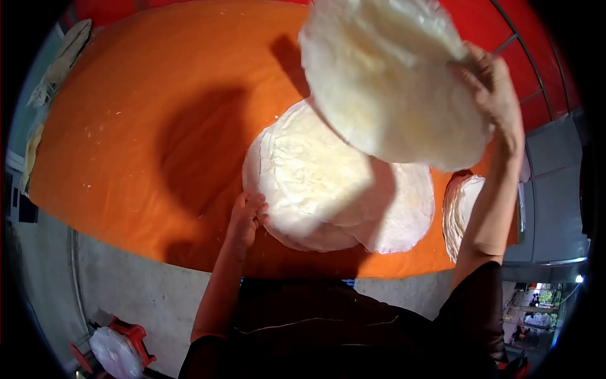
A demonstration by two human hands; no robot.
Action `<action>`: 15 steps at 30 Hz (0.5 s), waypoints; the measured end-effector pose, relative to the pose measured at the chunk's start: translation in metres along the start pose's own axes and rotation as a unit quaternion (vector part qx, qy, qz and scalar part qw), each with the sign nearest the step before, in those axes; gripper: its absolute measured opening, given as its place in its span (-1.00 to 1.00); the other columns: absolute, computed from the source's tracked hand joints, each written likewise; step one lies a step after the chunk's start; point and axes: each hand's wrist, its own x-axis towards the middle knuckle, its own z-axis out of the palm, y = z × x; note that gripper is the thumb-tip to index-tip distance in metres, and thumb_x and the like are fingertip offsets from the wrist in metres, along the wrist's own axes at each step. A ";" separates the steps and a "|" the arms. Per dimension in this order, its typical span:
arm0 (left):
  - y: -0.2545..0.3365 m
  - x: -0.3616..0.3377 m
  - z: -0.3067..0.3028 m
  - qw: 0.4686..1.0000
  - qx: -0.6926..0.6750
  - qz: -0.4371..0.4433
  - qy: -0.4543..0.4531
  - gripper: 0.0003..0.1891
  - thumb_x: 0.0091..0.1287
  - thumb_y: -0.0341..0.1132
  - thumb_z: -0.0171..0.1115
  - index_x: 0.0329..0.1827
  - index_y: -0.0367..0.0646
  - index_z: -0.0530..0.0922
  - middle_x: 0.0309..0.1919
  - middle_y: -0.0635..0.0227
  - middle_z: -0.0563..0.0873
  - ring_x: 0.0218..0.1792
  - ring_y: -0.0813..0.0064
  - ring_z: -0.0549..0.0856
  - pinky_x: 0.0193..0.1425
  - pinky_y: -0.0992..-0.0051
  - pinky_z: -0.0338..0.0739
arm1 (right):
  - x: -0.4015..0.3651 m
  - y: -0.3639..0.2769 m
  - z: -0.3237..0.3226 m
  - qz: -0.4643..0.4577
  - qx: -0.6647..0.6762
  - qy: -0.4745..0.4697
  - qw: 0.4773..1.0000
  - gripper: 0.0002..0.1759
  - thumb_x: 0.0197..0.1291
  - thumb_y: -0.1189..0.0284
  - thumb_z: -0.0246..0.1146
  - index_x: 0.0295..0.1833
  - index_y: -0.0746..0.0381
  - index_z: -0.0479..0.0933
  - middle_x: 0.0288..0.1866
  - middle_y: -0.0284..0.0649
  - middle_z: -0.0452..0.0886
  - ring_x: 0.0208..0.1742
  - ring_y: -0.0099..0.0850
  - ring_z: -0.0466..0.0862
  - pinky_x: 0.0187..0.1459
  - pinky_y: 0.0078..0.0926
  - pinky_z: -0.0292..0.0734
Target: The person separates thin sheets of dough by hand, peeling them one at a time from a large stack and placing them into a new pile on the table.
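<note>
Down at the far left, a red stool (129,333) stands on the concrete floor beside a white bundle (113,355). Next, an orange cloth (151,120) covers the table. The left hand (247,215) rests at the near rim of the stack of pale sheets (309,183), fingers bent against it; whether they grip cannot be told. Above the stack, the round sheet (385,82) hangs tilted in the air, pinched at its right edge by the right hand (495,95). A second pile (463,211) shows behind that forearm.

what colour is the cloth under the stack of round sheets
Plain orange; the cloth shows best in the head view.
</note>
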 end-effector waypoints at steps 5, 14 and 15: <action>-0.011 0.024 0.040 0.995 0.050 0.078 0.025 -0.58 0.08 -0.40 0.25 0.00 -0.28 0.34 -0.11 0.23 0.48 -0.11 0.47 0.51 -0.10 0.49 0.46 | -0.025 -0.005 0.051 -0.027 -0.216 -0.113 0.969 -0.64 -0.08 0.68 0.07 -0.09 0.33 0.51 -0.32 -0.18 0.62 -0.45 -0.40 0.59 -0.43 -0.44 0.48; 0.003 0.050 0.063 0.986 0.124 -0.084 -0.070 -0.74 0.21 -0.39 0.03 -0.11 -0.40 0.40 -0.08 0.06 0.50 -0.08 0.27 0.56 -0.07 0.37 0.56 | -0.127 0.074 0.220 0.045 -0.222 -0.316 0.921 -0.55 -0.24 0.67 0.07 -0.08 0.38 0.51 -0.56 -0.02 0.56 -0.44 -0.18 0.61 -0.39 -0.26 0.55; -0.003 0.050 0.063 0.994 0.031 -0.048 -0.089 -0.74 0.21 -0.38 0.01 -0.11 -0.41 0.39 -0.07 0.05 0.50 -0.07 0.24 0.56 -0.05 0.33 0.55 | -0.142 0.073 0.231 -0.041 -0.221 -0.191 0.955 -0.44 -0.20 0.64 0.10 0.09 0.33 0.38 -0.46 0.03 0.57 -0.40 -0.18 0.60 -0.43 -0.28 0.55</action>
